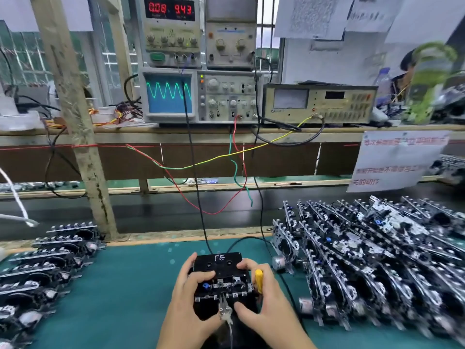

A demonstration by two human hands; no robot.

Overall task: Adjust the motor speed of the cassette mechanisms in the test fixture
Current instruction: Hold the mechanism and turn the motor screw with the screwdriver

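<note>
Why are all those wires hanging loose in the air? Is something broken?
Nothing looks broken. The wires droop from the instruments toward the black fixture that both hands hold. The oscilloscope shows a smooth, even wave. The mechanisms on the right are heaped loosely.

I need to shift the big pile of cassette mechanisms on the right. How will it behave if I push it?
The pile of cassette mechanisms probably slides unevenly: units lean on one another like tiles, so pushing may topple rows. Protruding metal tabs likely snag neighbours. The motor at its left edge looks round and might roll.
</note>
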